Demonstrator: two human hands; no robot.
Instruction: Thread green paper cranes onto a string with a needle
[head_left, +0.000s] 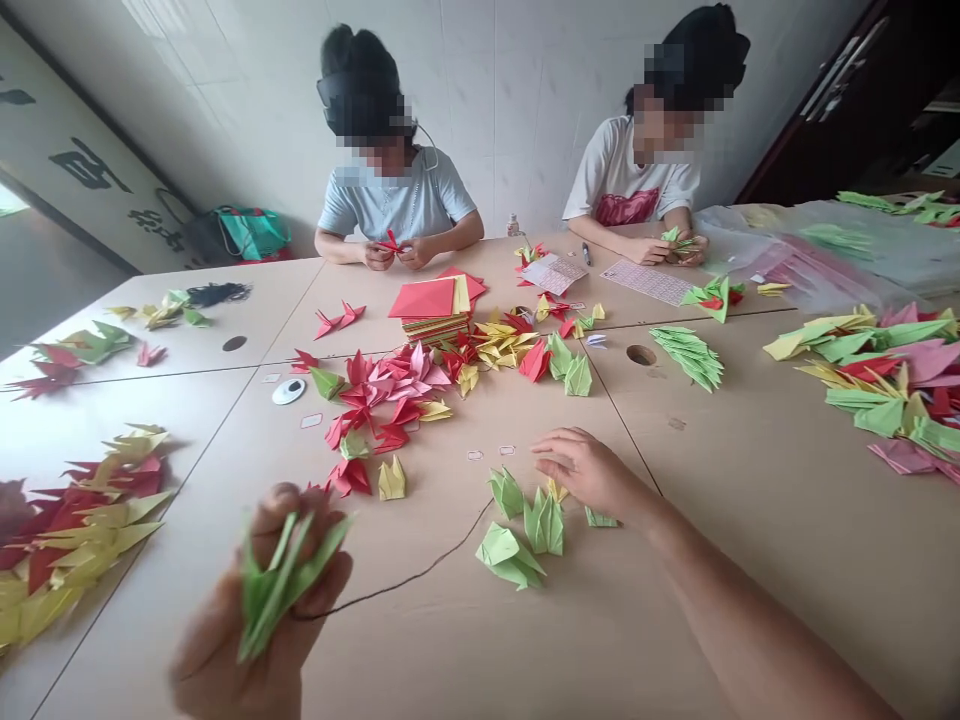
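My left hand [210, 630], slightly blurred, is closed around a green folded paper crane [277, 580] at the lower left. A dark cord [424, 572] runs from this hand across the table to a group of green paper cranes [544, 520]. Just above the right side of that group is my right hand [589, 475], its fingers stretched out and nothing visible in them. A bit of yellow folded paper [556, 490] and a small green piece [600, 517] show beside and under it.
Red, pink and yellow cranes [397, 380] lie mid-table near a stack of square paper [435, 325]. More cranes pile up at left [82, 530] and right [900, 380]. Two people [397, 200] sit opposite, each handling folded paper. The table has a round hole [641, 355].
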